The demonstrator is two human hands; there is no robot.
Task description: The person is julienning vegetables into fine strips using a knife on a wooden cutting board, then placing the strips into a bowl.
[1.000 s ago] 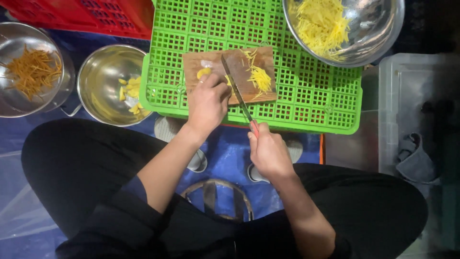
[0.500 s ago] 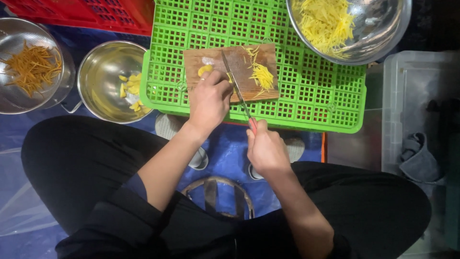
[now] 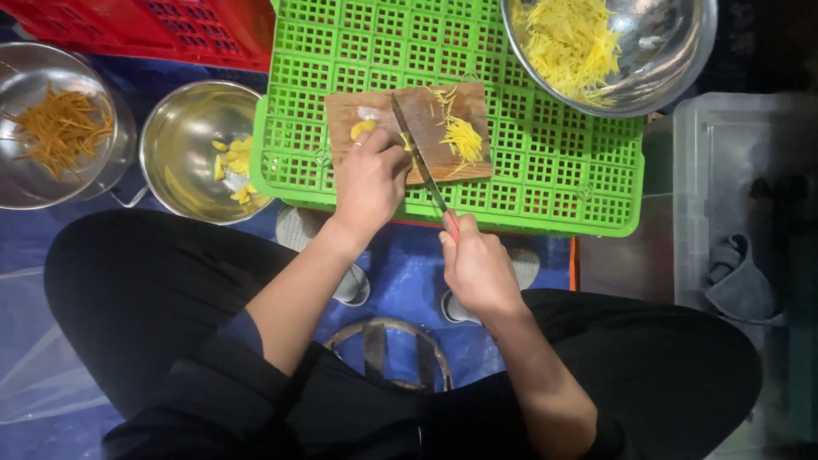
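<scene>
At far left sits a steel bowl of orange shreds (image 3: 60,128), then a second steel bowl (image 3: 175,162) with a few yellow pieces left to cut. On the wooden board (image 3: 430,111) over a green crate (image 3: 545,170), the left hand (image 3: 371,179) presses fingers together on a yellow chunk (image 3: 362,129), the right hand (image 3: 477,264) closed around a knife (image 3: 417,158) whose blade rests beside it. Cut strips (image 3: 462,136) lie right of the blade (a small heap), and the big bowl (image 3: 673,60) at top right already holds plenty, so most slicing looks done.
</scene>
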